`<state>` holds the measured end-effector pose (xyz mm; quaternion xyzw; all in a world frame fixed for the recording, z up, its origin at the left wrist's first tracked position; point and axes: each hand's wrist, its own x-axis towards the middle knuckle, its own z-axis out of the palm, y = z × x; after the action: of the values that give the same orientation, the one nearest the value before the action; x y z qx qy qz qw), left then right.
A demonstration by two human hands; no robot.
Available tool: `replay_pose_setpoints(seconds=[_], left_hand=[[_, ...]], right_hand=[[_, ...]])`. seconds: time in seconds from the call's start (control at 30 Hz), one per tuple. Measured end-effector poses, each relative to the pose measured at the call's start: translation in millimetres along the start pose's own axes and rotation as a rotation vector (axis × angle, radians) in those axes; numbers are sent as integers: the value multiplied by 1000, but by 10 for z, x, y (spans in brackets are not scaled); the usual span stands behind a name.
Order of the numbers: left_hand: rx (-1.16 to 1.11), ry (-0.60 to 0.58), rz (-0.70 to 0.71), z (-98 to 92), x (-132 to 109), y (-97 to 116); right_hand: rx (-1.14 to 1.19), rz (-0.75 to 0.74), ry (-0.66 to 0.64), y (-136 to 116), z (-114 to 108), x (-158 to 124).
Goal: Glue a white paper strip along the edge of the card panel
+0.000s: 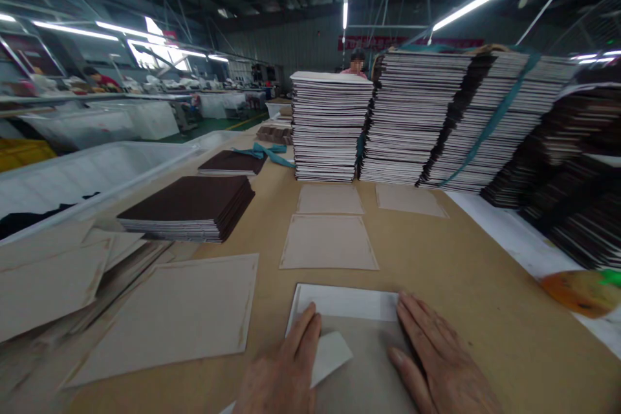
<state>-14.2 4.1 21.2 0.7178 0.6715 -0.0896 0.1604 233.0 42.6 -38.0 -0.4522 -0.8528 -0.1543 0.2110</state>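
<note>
My left hand [286, 369] lies flat, fingers stretched out, on a grey board [359, 375] at the near edge of the brown table [466, 284]. Beside its fingers a white paper flap [330, 352] is folded over the board. My right hand [436, 359] rests flat on the board's right side, fingers extended toward a white sheet [347, 302] that sticks out behind the board. Neither hand grips anything.
Beige boards [328, 242] lie in front and to the left [179, 317]. A pile of brown covers [194, 207] sits left. Tall strapped stacks [330, 126] [451, 119] stand at the back, darker stacks at the right [577, 168]. White bins [87, 174] run left. A person [358, 63] stands behind the stacks.
</note>
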Motion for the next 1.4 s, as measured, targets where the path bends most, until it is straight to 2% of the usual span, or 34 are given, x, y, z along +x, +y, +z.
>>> replay_pose_setpoints(seconds=[0.13,0.23,0.4,0.6,0.87,1.07,1.27,1.4], left_hand=[[15,52,-25,39,0,1],[28,48,-32,49,4,-7],[35,52,-9,96,28,-44],[22,117,-6,179,45,-87],[-28,126,-26,150,39,-79],[-41,141,-10,172,61,-93],[-62,221,-7,184,25,-99],[-48,207,28,166,8,-83]], right_hand=[[114,111,11,59,-139,-22],[201,222,-58,91,-238,-57],[117,32,-161,60,-292,-89],[83,69,-214,25,-308,12],[211,-18,-435,-104,-299,185],[198,-41,-411,-96,-283,159],[201,-47,-271,-110,-303,186],[319,-50,-395,-220,-369,365]])
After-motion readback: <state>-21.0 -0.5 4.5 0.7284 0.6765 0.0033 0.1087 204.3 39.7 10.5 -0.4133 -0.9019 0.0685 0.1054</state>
